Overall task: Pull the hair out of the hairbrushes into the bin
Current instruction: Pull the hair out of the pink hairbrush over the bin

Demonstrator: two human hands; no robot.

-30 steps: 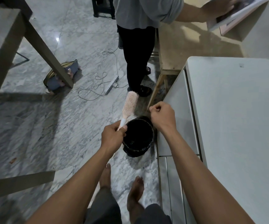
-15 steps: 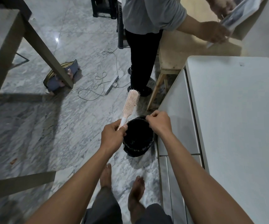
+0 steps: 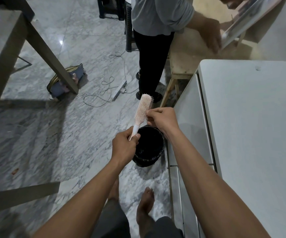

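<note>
A pale pink hairbrush (image 3: pixel 144 107) stands almost upright above the floor, its handle gripped in my left hand (image 3: pixel 124 146). My right hand (image 3: pixel 161 118) is at the brush's right side, its fingertips pinched against the bristles; any hair between them is too fine to see. Just below both hands stands a small round black bin (image 3: pixel 149 152) lined with a black bag, on the marble floor.
A white table (image 3: pixel 252 134) fills the right side, touching the bin's right. A person in a grey shirt and black trousers (image 3: pixel 153 54) stands beyond the bin, handling a board. A power strip with cable (image 3: pixel 120 89), a bag (image 3: pixel 61 84) and a table leg (image 3: pixel 53 55) lie left.
My right hand has risen from above the bin's rim to the brush head and pinches at the bristles. The left hand holds the brush nearly still. The standing person has shifted.
</note>
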